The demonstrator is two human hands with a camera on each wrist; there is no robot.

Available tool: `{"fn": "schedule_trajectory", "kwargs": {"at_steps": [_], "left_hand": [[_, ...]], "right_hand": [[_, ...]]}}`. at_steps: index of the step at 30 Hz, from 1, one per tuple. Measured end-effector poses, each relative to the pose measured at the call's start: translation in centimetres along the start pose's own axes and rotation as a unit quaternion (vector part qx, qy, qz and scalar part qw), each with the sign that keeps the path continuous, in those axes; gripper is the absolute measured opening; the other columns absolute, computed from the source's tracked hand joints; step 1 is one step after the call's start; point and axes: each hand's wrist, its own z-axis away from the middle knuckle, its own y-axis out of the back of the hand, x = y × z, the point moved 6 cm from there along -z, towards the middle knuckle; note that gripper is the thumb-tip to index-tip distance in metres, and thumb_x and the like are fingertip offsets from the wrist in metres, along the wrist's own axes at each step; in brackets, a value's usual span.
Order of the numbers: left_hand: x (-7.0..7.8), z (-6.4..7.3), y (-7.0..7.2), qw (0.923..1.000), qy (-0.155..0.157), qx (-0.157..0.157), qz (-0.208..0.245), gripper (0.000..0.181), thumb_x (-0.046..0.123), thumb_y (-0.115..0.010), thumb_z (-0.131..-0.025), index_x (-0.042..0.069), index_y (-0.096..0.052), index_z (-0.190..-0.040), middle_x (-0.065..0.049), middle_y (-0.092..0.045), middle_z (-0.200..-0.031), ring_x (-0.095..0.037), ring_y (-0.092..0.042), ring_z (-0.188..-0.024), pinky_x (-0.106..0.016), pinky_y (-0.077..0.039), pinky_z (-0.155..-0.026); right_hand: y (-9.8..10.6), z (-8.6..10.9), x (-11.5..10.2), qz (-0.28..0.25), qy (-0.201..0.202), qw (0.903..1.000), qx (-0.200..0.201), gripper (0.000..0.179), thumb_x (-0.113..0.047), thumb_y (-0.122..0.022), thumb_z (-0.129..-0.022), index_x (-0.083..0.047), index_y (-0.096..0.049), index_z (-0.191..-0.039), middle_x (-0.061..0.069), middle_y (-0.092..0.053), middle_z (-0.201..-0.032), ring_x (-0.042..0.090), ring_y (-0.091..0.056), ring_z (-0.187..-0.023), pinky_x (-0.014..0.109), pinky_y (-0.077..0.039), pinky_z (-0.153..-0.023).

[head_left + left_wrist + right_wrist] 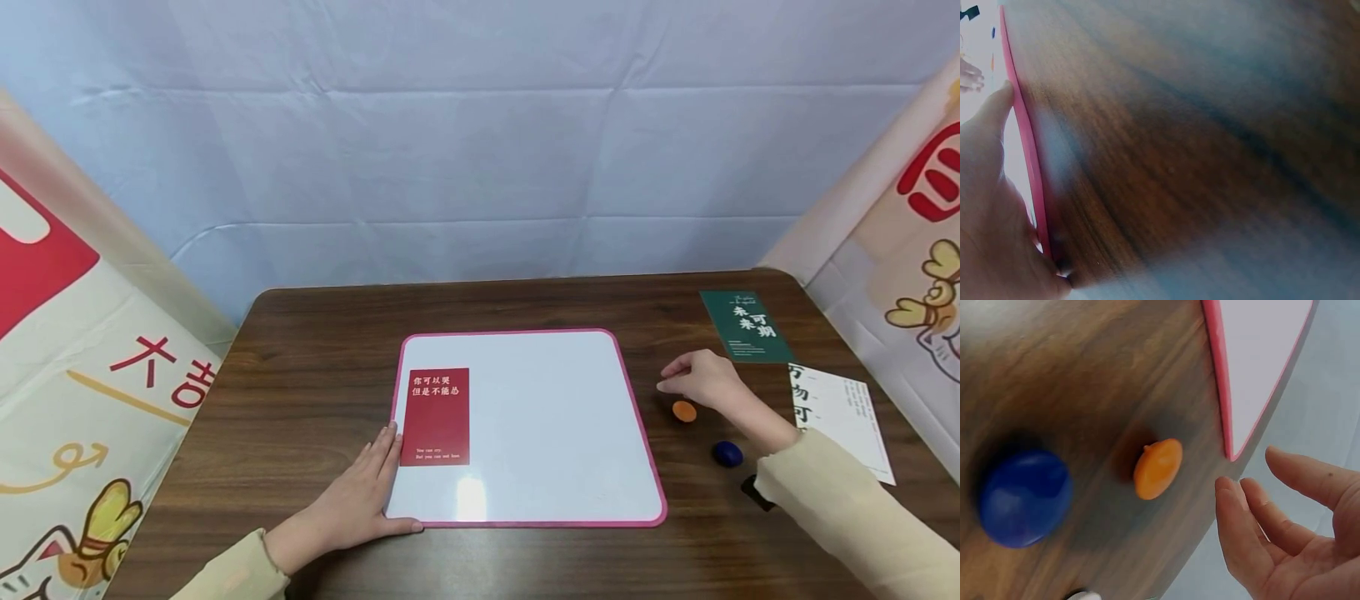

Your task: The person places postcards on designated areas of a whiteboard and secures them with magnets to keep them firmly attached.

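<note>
A whiteboard (555,417) with a pink rim lies flat on the table, a red card (442,421) at its left side. My left hand (363,492) rests at the board's lower left corner, fingers along the left rim and thumb at the bottom rim. In the left wrist view, the thumb (997,106) touches the pink edge. To the right of the board, my right hand (705,381) hovers just beyond a round orange piece (1159,469). Its thumb and fingers are apart, with nothing between them. A round blue piece (1025,499) lies nearer to me.
A dark green card (746,327) lies at the table's back right. A white card (843,417) is partly covered by the right forearm. Beside the sleeve sits a small black object (756,493), partly hidden. Printed cloths hang on both sides.
</note>
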Motion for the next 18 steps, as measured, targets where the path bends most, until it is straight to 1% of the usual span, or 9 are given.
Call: {"fn": "schedule_trajectory", "kwargs": {"at_steps": [8,18], "left_hand": [[0.0,0.0,0.0,1.0000,0.003,-0.002,0.006,0.113,0.080,-0.042,-0.070,-0.002,-0.017,-0.143,-0.016,-0.008,-0.151,-0.028,-0.011,-0.138,-0.043,-0.024,-0.107],[0.0,0.0,0.0,1.0000,0.004,-0.004,0.005,0.112,0.079,-0.042,-0.071,-0.003,-0.016,-0.143,-0.016,-0.008,-0.151,-0.028,-0.011,-0.138,-0.043,-0.024,-0.107]], "right_hand": [[-0.1,0.2,1.2,0.012,-0.008,0.9999,-0.009,0.032,-0.019,-0.068,-0.079,0.006,-0.065,-0.096,0.017,-0.063,-0.088,0.026,-0.056,-0.077,0.041,-0.047,-0.065],[-0.4,0.6,2.5,0.010,-0.039,0.9988,-0.029,0.030,-0.019,-0.067,-0.078,0.005,-0.065,-0.097,0.017,-0.064,-0.089,0.029,-0.055,-0.081,0.041,-0.047,-0.066]]}}
